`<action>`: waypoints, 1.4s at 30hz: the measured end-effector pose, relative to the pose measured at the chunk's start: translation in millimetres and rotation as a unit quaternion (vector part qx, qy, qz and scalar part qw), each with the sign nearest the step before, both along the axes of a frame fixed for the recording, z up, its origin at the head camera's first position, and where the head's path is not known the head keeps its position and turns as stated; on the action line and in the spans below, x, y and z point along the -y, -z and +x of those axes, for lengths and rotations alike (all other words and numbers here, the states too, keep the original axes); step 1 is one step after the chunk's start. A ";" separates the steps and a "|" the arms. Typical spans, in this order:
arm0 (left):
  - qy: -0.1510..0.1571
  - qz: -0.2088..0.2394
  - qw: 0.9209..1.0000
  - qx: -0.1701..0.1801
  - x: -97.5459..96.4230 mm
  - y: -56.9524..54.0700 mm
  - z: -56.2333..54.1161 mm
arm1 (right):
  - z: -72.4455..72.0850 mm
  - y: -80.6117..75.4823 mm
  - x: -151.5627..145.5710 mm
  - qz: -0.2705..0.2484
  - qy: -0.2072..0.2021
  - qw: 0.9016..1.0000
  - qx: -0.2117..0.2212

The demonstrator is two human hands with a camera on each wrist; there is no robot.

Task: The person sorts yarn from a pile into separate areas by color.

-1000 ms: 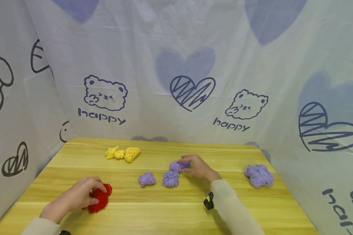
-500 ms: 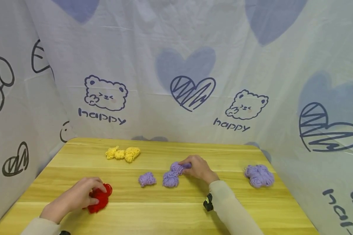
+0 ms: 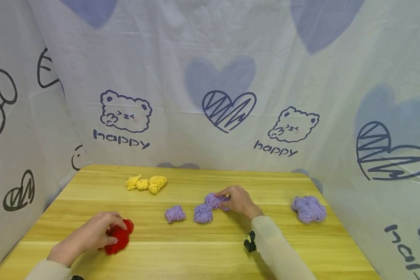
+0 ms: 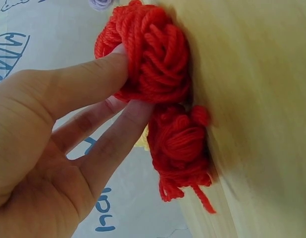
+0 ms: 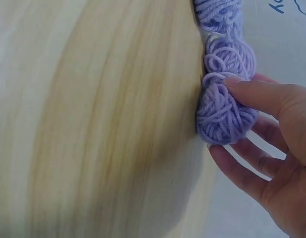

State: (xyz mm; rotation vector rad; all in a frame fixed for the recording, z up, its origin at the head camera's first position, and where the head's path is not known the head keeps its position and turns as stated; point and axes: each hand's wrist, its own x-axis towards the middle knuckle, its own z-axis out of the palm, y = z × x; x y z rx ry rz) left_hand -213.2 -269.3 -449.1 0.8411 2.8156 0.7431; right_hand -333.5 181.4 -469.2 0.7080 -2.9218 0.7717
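Observation:
My left hand [image 3: 94, 233] grips a red yarn ball [image 4: 160, 54], thumb on one side and fingers on the other. A second, smaller red yarn bundle [image 4: 178, 139] with loose ends touches it in the left wrist view. Farther right, my right hand [image 3: 240, 202] pinches a lilac yarn ball [image 5: 222, 116] between thumb and fingers, low against the table. That ball adjoins another lilac yarn ball [image 3: 212, 200], which touches a third lilac ball [image 3: 203, 214]. Part of the pinched ball is hidden by the fingers in the head view.
A lone lilac yarn bundle [image 3: 175, 214] lies left of the lilac group. Several yellow yarn balls [image 3: 147, 184] form a row at the back left. A lilac yarn cluster [image 3: 308, 209] sits near the right edge of the wooden table [image 3: 182, 256]. Printed cloth [image 3: 175, 77] surrounds the table.
My right hand has closed its fingers on the lilac ball. The pinched ball and the one beside it have shifted slightly right. My left hand has stayed in place.

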 end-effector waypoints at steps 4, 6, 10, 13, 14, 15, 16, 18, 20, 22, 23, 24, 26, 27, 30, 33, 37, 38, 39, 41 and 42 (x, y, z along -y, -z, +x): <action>0.001 0.003 1.000 0.001 0.1 0.4 0.2 | 0.7 -0.2 -2.4 -0.020 -0.004 1.000 0.000; 0.001 0.003 1.000 0.001 0.4 0.6 0.1 | 1.0 -0.9 -3.4 -0.033 -0.002 0.999 0.005; 0.000 0.004 1.000 0.005 0.9 0.8 -0.3 | 2.1 -1.2 -5.6 -0.051 0.000 0.999 0.011; 0.000 0.004 1.000 0.005 1.2 1.3 -0.7 | 3.1 -1.1 -7.1 -0.058 0.001 0.998 0.018; -0.001 0.003 1.000 0.006 1.2 1.4 -0.7 | 3.7 -1.4 -7.7 -0.060 0.002 0.998 0.021; -0.002 0.003 1.000 0.006 1.2 1.6 -0.7 | 4.2 -1.4 -8.3 -0.063 0.002 0.998 0.023; -0.002 0.003 1.000 0.005 1.2 1.7 -0.7 | 4.7 -1.3 -9.0 -0.065 0.002 0.998 0.024; -0.003 0.003 1.000 0.003 0.9 1.7 -0.5 | 6.0 -1.8 -10.1 -0.068 0.002 0.997 0.026; -0.003 0.004 1.000 0.001 0.5 1.7 -0.3 | 7.5 -2.5 -11.4 -0.072 0.001 0.997 0.025; -0.003 0.004 1.000 0.000 0.2 1.7 -0.2 | 9.3 -3.4 -12.3 -0.075 0.000 0.997 0.023; -0.004 0.003 1.000 0.001 0.1 1.6 -0.2 | 10.3 -4.0 -12.7 -0.077 -0.001 0.997 0.023; -0.004 0.002 1.000 0.002 0.1 1.6 -0.2 | 11.4 -4.6 -13.0 -0.078 0.000 0.997 0.022; -0.005 0.001 1.000 0.004 -0.1 1.5 -0.2 | 13.0 -5.1 -14.6 -0.081 0.000 0.997 0.018; -0.006 0.001 1.000 0.006 -0.2 1.5 -0.1 | 14.2 -5.7 -15.2 -0.083 0.002 0.996 0.020; -0.008 0.000 1.000 0.008 -0.4 1.2 0.0 | 16.7 -6.8 -18.3 -0.087 0.008 0.996 0.021; -0.007 0.001 1.000 0.007 -0.4 0.9 -0.2 | 19.4 -8.1 -21.8 -0.093 0.019 0.995 0.024; -0.010 -0.001 1.000 0.007 -0.7 0.8 -0.2 | 22.7 -9.5 -27.1 -0.099 0.035 0.994 0.025; -0.011 -0.002 1.000 0.007 -0.8 0.8 -0.1 | 23.3 -9.6 -28.6 -0.099 0.038 0.994 0.025; -0.012 -0.002 1.000 0.007 -0.9 0.8 0.1 | 24.1 -9.8 -30.0 -0.100 0.040 0.994 0.023; -0.014 -0.002 1.000 0.008 -1.2 1.1 0.2 | 25.8 -10.3 -32.7 -0.100 0.042 0.994 0.022; -0.011 -0.002 1.000 0.007 -1.0 1.1 0.2 | 26.6 -10.7 -34.1 -0.101 0.043 0.994 0.021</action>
